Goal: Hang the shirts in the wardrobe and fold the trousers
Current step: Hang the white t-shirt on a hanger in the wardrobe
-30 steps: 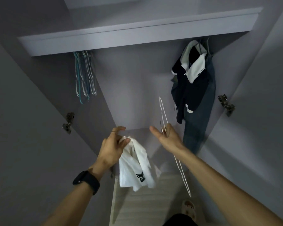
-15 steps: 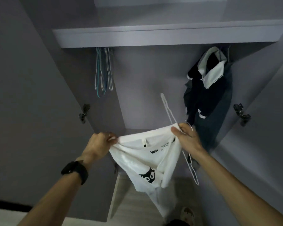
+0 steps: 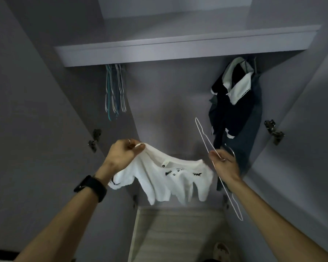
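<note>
Centre-left in the frame, my left hand (image 3: 124, 155) pinches the top edge of the white T-shirt (image 3: 170, 181) between thumb and curled fingers. The shirt sags across the centre, its right corner just beside my right hand (image 3: 225, 165), whose fingers grip a white wire hanger (image 3: 202, 133).

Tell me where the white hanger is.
In the head view, right of centre: the right hand grips the white hanger beside the white shirt, before the dark hanging clothes.
</note>
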A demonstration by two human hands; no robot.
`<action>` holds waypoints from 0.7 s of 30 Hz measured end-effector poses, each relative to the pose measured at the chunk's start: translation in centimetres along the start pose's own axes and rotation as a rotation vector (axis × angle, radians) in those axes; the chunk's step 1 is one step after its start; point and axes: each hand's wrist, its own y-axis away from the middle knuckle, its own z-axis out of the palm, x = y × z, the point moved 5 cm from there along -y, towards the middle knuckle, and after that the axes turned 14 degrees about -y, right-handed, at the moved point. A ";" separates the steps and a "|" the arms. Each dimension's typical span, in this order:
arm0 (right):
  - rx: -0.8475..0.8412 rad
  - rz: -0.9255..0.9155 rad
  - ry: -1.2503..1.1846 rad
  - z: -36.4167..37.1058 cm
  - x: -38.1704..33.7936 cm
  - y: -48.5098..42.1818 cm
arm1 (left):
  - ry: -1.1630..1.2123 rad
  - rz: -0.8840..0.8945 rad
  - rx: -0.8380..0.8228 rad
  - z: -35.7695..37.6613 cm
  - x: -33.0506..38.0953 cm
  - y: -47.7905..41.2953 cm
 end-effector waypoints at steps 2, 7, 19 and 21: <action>0.093 -0.020 -0.108 -0.1 -2.6 0.8 | -0.047 0.083 -0.006 -0.9 3.0 -0.8; 0.176 0.030 -0.673 1.3 -11.5 4.0 | -0.138 0.213 0.001 -2.8 8.6 -3.0; 0.069 -0.178 -1.137 7.9 -22.1 6.6 | -0.136 0.247 0.075 -6.8 11.8 -3.8; 0.062 -0.188 -1.128 8.5 -21.9 6.4 | -0.109 0.234 0.084 -7.1 11.4 -3.6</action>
